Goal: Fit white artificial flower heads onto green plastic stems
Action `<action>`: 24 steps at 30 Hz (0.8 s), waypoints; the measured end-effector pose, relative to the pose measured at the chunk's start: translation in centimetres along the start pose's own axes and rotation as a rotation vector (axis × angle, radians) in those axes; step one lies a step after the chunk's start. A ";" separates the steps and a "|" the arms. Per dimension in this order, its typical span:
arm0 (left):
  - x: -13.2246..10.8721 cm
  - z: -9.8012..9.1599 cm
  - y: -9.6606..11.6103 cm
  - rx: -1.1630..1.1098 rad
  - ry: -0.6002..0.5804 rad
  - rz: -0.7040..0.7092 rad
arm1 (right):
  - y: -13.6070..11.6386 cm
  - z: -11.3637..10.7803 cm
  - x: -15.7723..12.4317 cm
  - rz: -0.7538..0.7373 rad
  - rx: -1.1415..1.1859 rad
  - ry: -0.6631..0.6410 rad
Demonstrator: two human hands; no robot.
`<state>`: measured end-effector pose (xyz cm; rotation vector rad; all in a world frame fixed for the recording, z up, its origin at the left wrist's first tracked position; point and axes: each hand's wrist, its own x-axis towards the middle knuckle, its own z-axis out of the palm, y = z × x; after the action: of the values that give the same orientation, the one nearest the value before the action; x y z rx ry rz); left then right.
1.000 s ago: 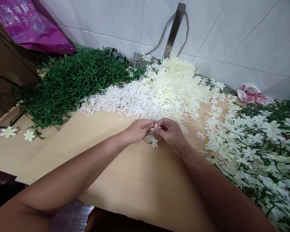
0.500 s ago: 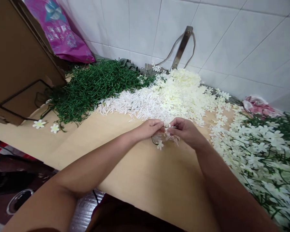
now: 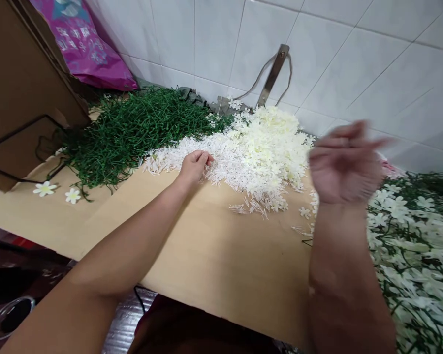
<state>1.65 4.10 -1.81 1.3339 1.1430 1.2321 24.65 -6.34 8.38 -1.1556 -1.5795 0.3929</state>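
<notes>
My left hand (image 3: pixel 195 166) is at the near edge of a heap of thin white artificial stamens (image 3: pixel 221 155). Its fingers are pinched together, and whatever may be between them is hidden. My right hand (image 3: pixel 344 164) is raised on the right with the palm showing, blurred by motion. Its fingers look apart and nothing is visible in them. Below and beside it spreads a pile of white artificial flowers on green stems (image 3: pixel 409 246). Loose cream-white flower heads (image 3: pixel 276 130) are heaped against the stamens.
Green plastic stems (image 3: pixel 147 128) form a large pile at the back left. Two flower heads (image 3: pixel 44 189) lie by a cardboard box (image 3: pixel 25 73) with a black wire frame. A pink bag (image 3: pixel 92 54) and a metal strip (image 3: pixel 273 73) rest against the tiled wall. The tabletop (image 3: pixel 206 250) is cardboard-coloured.
My hands have separated. The left moved left to the stamens; the right swung up and right. The stemmed flower that was between them is no longer there.
</notes>
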 end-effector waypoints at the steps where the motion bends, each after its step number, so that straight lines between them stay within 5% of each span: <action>1: 0.1 0.0 -0.2 0.020 0.005 0.008 | 0.5 2.0 0.6 0.075 0.167 0.033; 3: 0.1 -0.1 -0.5 0.058 0.006 0.029 | 1.8 5.8 1.8 0.211 0.133 -0.049; 6: 0.1 -0.2 -0.9 0.088 0.001 0.042 | 4.1 10.5 3.5 0.191 -0.348 -0.186; 11: 0.2 -0.4 -1.4 0.118 -0.047 0.012 | 7.5 14.3 5.5 0.164 -0.811 -0.304; 15: 0.3 -0.6 -1.8 0.145 -0.082 0.014 | 8.7 13.6 5.5 0.176 -0.728 -0.297; 24: -0.4 0.3 -0.8 0.219 -0.074 0.100 | 8.1 9.1 2.3 0.353 -0.055 -0.059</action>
<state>1.87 3.73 -2.63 1.6045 1.1965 1.1428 20.55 2.13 0.37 -1.4823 -1.4429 0.6220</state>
